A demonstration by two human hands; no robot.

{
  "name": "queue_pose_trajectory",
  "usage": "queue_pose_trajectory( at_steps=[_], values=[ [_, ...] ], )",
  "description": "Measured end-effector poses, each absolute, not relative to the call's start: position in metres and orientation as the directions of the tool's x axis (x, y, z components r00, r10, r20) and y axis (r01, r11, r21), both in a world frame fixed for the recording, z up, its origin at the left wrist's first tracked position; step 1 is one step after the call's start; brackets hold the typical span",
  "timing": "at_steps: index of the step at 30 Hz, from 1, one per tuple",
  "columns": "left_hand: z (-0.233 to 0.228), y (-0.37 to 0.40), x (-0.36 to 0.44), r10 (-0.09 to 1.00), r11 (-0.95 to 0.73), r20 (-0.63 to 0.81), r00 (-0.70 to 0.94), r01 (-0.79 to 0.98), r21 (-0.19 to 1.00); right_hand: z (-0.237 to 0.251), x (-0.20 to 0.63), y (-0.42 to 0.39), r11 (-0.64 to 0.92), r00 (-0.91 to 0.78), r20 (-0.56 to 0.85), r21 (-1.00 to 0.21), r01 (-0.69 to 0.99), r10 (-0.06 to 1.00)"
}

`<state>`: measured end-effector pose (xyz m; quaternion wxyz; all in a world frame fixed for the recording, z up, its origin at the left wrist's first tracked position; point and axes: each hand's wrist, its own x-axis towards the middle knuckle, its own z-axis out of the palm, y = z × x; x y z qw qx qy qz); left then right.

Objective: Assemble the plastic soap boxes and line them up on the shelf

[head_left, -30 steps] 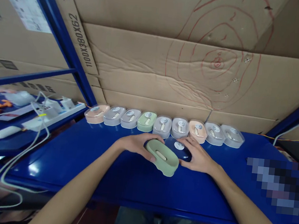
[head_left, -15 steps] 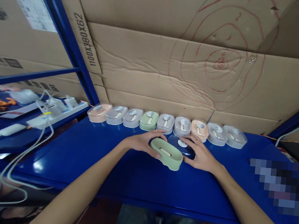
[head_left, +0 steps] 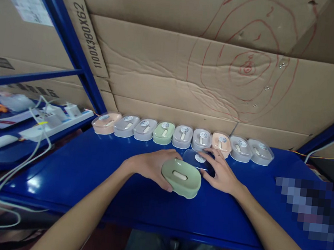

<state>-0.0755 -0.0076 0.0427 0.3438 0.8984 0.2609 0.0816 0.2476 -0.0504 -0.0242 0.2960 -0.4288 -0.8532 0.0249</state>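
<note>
Left hand (head_left: 152, 165) gripped a pale green, oval plastic dish (head_left: 190, 176), hollow side up, over the glossy blue tabletop (head_left: 134, 205). Right hand (head_left: 223, 174) curved round the right end of a transparent plastic lid (head_left: 192, 156) just behind the dish; whether the lid touched the tabletop could not be told. Nine lidded grey, peach and green plastic boxes (head_left: 182, 137) stood in a row beyond.

A smooth, glossy blue surface (head_left: 146, 210) carries, towards its back edge, nine clear-lidded, rounded-oblong plastic boxes (head_left: 182, 137) in a close row. From the person's left: one peach, two grey, one green, two grey, one peach, two grey. Round pale labels (head_left: 165, 125) sit on top.
</note>
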Motion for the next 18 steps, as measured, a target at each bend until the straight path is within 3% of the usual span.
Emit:
queue_pose_trajectory(
  at_steps=[6,12,18],
  values=[
    [0.038,-0.011,-0.070,0.548,-0.677,0.258,0.795,0.241,0.695,-0.009,0.234,-0.064,0.689,-0.366,0.583,-0.616,0.382,0.725],
    [0.021,-0.016,-0.053,0.606,-0.667,0.378,0.700,0.187,0.721,-0.015,0.221,-0.072,0.639,-0.303,0.564,-0.643,0.421,0.768],
    [0.011,-0.023,-0.042,0.665,-0.599,0.396,0.633,0.134,0.790,-0.018,0.219,-0.071,0.592,-0.187,0.563,-0.742,0.315,0.805]
  ],
)
